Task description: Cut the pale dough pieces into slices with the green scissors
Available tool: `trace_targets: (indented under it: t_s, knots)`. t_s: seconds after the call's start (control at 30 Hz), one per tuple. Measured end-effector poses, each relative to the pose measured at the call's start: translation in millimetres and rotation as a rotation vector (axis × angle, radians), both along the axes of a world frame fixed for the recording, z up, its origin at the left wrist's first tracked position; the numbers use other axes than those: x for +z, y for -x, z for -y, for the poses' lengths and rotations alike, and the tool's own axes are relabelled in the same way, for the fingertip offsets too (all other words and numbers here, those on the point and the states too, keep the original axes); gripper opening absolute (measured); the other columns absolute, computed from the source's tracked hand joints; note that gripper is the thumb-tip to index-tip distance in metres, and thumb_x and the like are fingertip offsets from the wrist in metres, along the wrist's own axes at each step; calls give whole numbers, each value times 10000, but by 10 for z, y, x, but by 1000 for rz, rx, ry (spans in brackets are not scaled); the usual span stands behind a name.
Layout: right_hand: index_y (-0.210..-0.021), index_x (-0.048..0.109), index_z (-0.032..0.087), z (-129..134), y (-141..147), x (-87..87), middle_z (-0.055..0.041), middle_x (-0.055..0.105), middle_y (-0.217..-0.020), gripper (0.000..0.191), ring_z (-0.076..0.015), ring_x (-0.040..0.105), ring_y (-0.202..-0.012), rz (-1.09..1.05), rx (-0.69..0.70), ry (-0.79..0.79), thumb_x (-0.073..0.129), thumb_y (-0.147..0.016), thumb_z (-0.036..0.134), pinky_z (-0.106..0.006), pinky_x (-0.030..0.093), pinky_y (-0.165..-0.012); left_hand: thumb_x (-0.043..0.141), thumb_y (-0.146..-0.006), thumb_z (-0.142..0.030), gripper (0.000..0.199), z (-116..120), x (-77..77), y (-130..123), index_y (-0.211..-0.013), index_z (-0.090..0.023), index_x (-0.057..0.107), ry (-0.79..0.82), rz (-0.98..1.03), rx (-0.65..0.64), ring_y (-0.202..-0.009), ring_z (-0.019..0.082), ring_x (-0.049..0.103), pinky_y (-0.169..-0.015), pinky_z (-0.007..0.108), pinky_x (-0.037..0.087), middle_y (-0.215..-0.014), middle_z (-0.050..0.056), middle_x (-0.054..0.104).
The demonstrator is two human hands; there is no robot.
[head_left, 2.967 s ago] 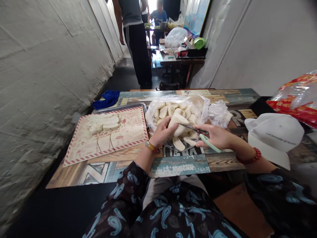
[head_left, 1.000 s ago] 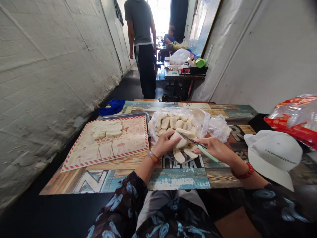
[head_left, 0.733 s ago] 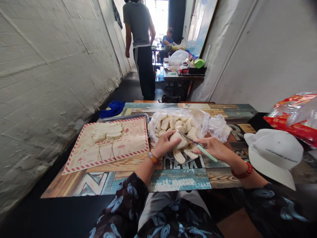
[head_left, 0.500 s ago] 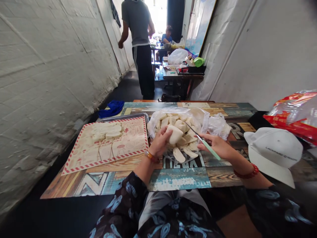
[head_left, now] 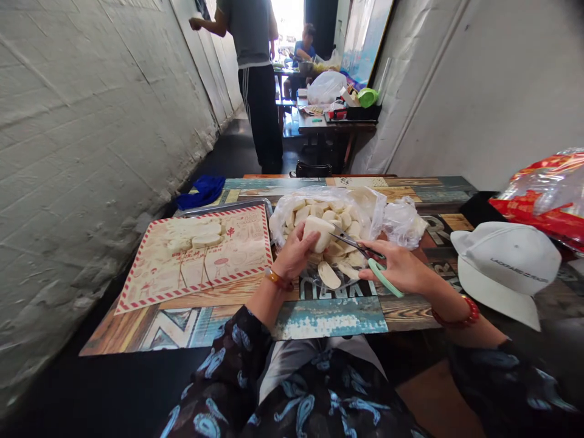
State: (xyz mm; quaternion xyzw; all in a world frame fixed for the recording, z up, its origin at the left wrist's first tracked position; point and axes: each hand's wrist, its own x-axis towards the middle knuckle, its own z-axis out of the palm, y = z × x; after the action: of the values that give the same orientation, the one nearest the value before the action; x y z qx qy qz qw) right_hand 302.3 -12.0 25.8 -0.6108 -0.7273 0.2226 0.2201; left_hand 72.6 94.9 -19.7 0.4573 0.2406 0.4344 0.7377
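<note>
My left hand [head_left: 295, 250] grips a thick white steamed bun [head_left: 319, 232] at its left side, above the pile. My right hand [head_left: 404, 267] is closed around the scissors [head_left: 385, 278], which have pale green handles. Their blades, slightly parted, point left and reach the bun's right edge; whether they cut into it I cannot tell. Below both hands, several pale bun slices [head_left: 302, 214] fill an open clear plastic bag [head_left: 283, 210]. Two slices [head_left: 329, 275] lie at its near edge. More white slices [head_left: 207, 236] rest on printed paper [head_left: 232, 264] to the left.
Under the paper a metal tray [head_left: 223, 211] shows its rim. A blue cloth [head_left: 201, 192] lies behind it. To the right are a crumpled plastic bag [head_left: 405, 224], a white cap [head_left: 506, 267] and red packaging [head_left: 538, 204]. Two people are further back, one standing [head_left: 255, 79].
The scissors have turned and moved left, their blades coming to the bun's edge and their handles spreading. The bun has shifted slightly up. The standing person has raised an arm to the left.
</note>
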Motion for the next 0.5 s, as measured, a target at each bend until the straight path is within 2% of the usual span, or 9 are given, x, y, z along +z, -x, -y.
trace_targets:
  t_s: [0.1, 0.3, 0.5]
  knots:
    - [-1360, 585, 161, -1, -6, -3, -132, 702, -1168, 683, -287, 673, -1031, 22, 10, -2, 717, -782, 502, -394, 568, -863, 835, -689, -437, 562, -5, 5, -4, -1129, -176, 603, -22, 16, -10, -862, 145, 618, -726, 236, 518, -1067, 60, 672]
    - [-1366, 593, 193, 4, 16, 47, -120, 723, -1138, 719, -301, 683, -1016, 51, 44, 14, 745, -745, 523, -404, 561, -858, 873, -609, -487, 659, 2, 8, -29, -1125, -156, 631, -36, 20, -12, -894, 162, 627, -778, 248, 520, -1076, 82, 689]
    - [-1363, 606, 186, -41, 4, 88, -120, 740, -1078, 752, -309, 686, -994, 103, 52, 55, 750, -723, 555, -391, 552, -840, 855, -641, -472, 607, -1, 3, -43, -1116, -166, 634, -106, -14, -17, -931, 164, 633, -818, 260, 504, -1084, 60, 688]
